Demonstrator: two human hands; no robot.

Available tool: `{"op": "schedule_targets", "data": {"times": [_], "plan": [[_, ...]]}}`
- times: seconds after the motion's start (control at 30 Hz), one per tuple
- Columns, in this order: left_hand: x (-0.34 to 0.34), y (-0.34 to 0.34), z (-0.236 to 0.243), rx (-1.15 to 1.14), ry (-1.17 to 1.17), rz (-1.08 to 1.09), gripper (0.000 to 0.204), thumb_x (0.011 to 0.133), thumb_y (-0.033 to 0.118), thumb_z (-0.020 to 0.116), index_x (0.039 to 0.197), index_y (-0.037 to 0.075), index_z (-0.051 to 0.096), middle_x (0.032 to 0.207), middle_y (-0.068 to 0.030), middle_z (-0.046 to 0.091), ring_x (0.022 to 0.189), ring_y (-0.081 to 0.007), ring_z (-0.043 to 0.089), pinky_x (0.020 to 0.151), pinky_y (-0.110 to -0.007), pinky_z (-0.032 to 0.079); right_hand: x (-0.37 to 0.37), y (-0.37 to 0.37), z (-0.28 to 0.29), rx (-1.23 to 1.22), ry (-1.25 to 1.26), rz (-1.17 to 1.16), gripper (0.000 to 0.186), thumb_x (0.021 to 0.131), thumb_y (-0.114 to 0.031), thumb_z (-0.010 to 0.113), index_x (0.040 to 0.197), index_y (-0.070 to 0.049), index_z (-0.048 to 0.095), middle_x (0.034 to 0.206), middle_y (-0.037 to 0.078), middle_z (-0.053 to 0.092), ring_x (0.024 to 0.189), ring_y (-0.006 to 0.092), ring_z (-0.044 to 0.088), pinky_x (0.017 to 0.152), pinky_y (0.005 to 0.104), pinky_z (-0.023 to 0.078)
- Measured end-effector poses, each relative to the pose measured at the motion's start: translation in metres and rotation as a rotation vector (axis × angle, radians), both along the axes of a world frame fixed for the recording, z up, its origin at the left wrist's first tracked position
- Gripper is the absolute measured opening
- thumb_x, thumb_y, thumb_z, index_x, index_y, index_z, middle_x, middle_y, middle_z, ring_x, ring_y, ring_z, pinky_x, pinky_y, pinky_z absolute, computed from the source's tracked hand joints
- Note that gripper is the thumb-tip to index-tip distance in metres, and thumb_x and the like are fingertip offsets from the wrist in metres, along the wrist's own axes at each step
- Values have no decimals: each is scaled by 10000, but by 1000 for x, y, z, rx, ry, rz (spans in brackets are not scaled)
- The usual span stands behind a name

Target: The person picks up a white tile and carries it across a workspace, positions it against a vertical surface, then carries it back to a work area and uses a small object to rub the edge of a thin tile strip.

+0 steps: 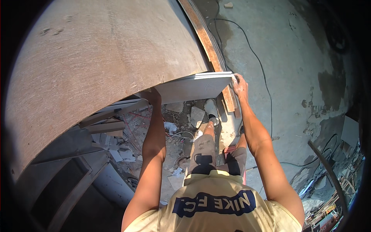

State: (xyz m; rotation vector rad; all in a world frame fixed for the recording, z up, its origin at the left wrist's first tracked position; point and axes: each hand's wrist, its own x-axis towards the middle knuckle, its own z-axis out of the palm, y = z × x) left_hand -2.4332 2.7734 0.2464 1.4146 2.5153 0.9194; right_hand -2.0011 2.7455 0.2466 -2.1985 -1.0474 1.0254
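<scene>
A small stack of large pale tiles (pixel 191 89) is held on edge between my two hands, beneath the near edge of a big wooden board (pixel 104 42). White layered edges show along its top. My right hand (pixel 240 87) is closed round the right end, and its fingers look dusted white. At the other end is my left hand (pixel 152 95), bent against the tiles in the board's shadow. Its fingers are mostly hidden, so its grip shows only in part. Rusty-brown planks (pixel 228 99) stand just behind the right end of the stack.
Rubble and broken tile pieces (pixel 125 154) litter the ground between my left arm and legs. A dark cable (pixel 262 73) curves over the concrete floor (pixel 293 77) on the right. Scrap wood (pixel 328 216) lies at lower right. Wooden pieces (pixel 104 125) jut out below the board.
</scene>
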Motion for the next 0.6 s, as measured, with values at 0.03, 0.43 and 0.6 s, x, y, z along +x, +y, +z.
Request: {"op": "schedule_targets", "data": {"times": [0.03, 0.43, 0.6], "plan": [[10, 2, 4, 3, -46, 19, 850, 900, 232, 706, 1494, -110, 203, 1461, -364, 342, 1349, -481, 376, 1127, -499, 334, 5, -3, -3, -7, -11, -4, 301, 942, -208, 624, 1213, -80, 647, 1124, 163, 713, 1085, 310, 680, 936, 382, 514], [35, -48, 35, -73, -169, 214, 700, 910, 236, 653, 1449, -53, 311, 1409, -301, 423, 1284, -429, 466, 1094, -478, 374, -6, -48, 12, 78, -55, -134, 273, 921, -260, 665, 998, 1, 641, 896, 233, 695, 841, 406, 664, 776, 461, 502], [15, -87, 33, 120, -311, 173, 753, 883, 100, 656, 1505, 27, 237, 1392, -269, 436, 1238, -371, 505, 993, -449, 467, -21, -79, 27, 44, -38, -250, 231, 870, -215, 728, 890, -2, 639, 775, 178, 692, 719, 273, 685, 694, 381, 518]]}}
